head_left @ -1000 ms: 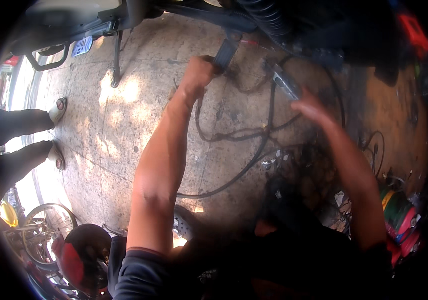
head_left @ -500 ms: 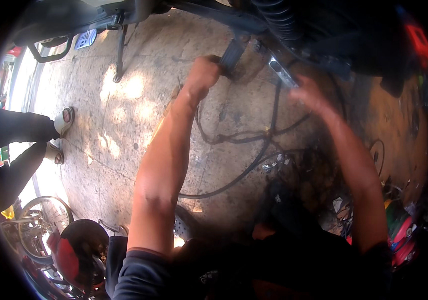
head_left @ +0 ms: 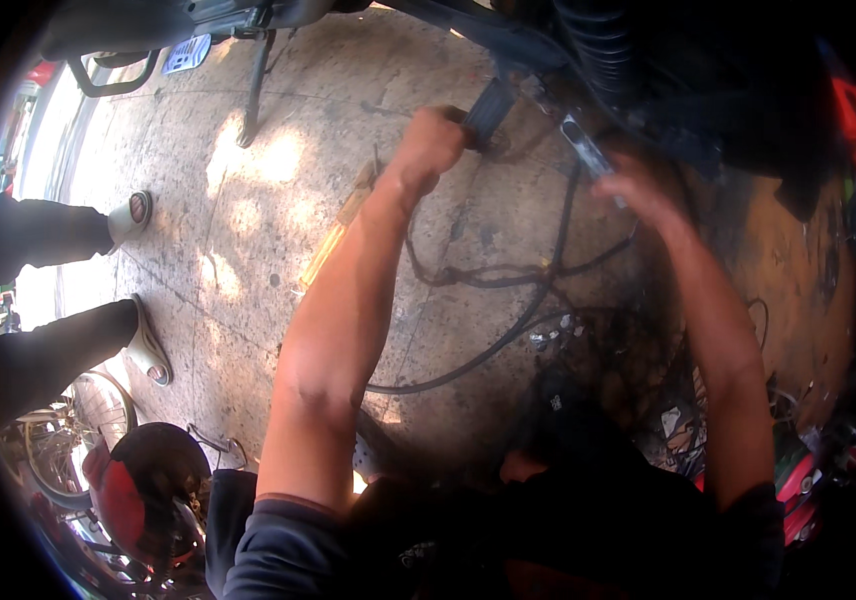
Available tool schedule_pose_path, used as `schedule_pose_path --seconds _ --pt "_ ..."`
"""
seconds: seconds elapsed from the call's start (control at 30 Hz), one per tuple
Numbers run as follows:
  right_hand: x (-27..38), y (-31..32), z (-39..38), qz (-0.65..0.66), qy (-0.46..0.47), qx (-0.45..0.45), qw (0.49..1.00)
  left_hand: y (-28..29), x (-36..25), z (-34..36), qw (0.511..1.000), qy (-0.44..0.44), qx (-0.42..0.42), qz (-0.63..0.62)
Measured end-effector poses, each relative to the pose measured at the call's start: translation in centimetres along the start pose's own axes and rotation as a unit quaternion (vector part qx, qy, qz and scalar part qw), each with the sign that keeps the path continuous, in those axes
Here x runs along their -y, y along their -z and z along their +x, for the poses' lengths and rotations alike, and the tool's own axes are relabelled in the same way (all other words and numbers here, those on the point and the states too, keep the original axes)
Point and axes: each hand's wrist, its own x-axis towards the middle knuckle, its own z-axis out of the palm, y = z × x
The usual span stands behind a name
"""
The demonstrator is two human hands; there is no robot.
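A dark ribbed block (head_left: pixel 491 108) is held by the left hand (head_left: pixel 435 145) above the floor's far edge, just below the frame of a vehicle (head_left: pixel 448 22). The fingers of that hand are curled against the block's near end; the fingertips are hidden, so their exact grip cannot be told. Whether the block is joined to the frame cannot be made out. To its right, a slim silver tool (head_left: pixel 586 143) is gripped at its lower end by the right hand (head_left: pixel 638 190), its fingers bent around it, though they are partly blurred. The tool is tilted, with its upper end pointed toward the frame.

Beneath the hands, a black cable (head_left: pixel 566 225) is looped over the floor (head_left: pixel 348 130), and shiny scraps (head_left: pixel 558 332) are scattered near it. A yellow-handled tool (head_left: pixel 333 240) is laid beside the left forearm and partly covered by it. Above, a black coil spring (head_left: pixel 596 50) and, farther left, a stand (head_left: pixel 256 95) are seen.

Near the floor's left edge, pale shoes (head_left: pixel 130 220) are worn by another person. At its near left corner, a bicycle wheel (head_left: pixel 98 420) is partly hidden by a red and black object (head_left: pixel 128 490).
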Motion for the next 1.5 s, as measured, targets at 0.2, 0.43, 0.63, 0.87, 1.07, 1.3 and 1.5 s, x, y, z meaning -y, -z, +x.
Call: schedule_pose_path --seconds 0.2,0.43,0.63,0.87,1.07,1.3,1.5 --pt "1.2 -0.8 -0.8 0.056 -0.015 -0.01 0.998 -0.2 0.7 0.3 0.999 -0.027 0.023 0.029" --pt "-1.0 -0.5 0.5 0.085 -0.015 0.039 0.996 -0.4 1.0 0.4 0.998 -0.04 0.05 -0.026" --pt "-0.3 -1.3 -0.1 0.14 -0.044 0.066 0.987 -0.6 2.2 0.6 0.991 -0.092 0.004 -0.094" --pt "-0.1 -1.8 -0.5 0.11 -0.044 0.034 0.992 -0.3 1.0 -0.2 0.982 0.022 0.043 -0.181" --pt "0.5 -1.8 -0.9 0.069 -0.039 0.015 0.997 0.1 0.0 -0.8 0.977 0.059 0.032 -0.204" --pt "-0.7 -1.2 -0.2 0.064 -0.011 0.033 0.997 -0.5 0.1 -0.4 0.979 0.078 0.025 -0.188" --pt "1.5 -2.2 -1.0 0.008 -0.043 0.014 0.999 -0.4 0.3 -0.5 0.977 0.067 0.02 -0.2"
